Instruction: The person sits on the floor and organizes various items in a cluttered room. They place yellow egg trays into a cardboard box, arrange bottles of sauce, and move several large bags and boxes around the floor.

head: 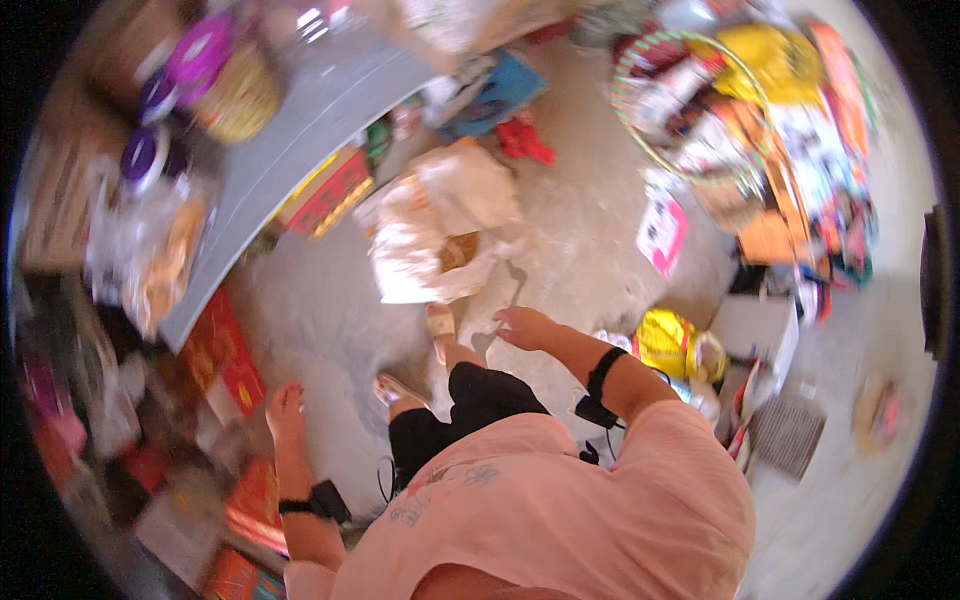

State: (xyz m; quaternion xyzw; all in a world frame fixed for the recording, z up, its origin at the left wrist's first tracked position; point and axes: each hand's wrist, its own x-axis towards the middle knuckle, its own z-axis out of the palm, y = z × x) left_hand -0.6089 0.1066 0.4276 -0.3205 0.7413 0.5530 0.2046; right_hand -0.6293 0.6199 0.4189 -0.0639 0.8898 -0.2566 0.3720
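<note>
My left hand [286,409] hangs at my side over the concrete floor, near red boxes [241,367] on the left. Nothing shows in it, and its fingers are loosely bent. My right hand [526,328] is held out in front of my body, fingers slightly apart, with nothing visible between them. Beyond it on the floor lies a crumpled white sack [442,217], with a brown patch showing at its near side. The sack sits just past my sandalled foot [441,322]; neither hand touches it.
A grey table [300,135] at upper left bears a plastic bag [154,247] and a jar with a purple lid [232,82]. A hoop [616,97] rests on piled goods at upper right. A yellow bag [664,341] and a cardboard box [754,334] stand right. Red cloth [525,139] lies ahead.
</note>
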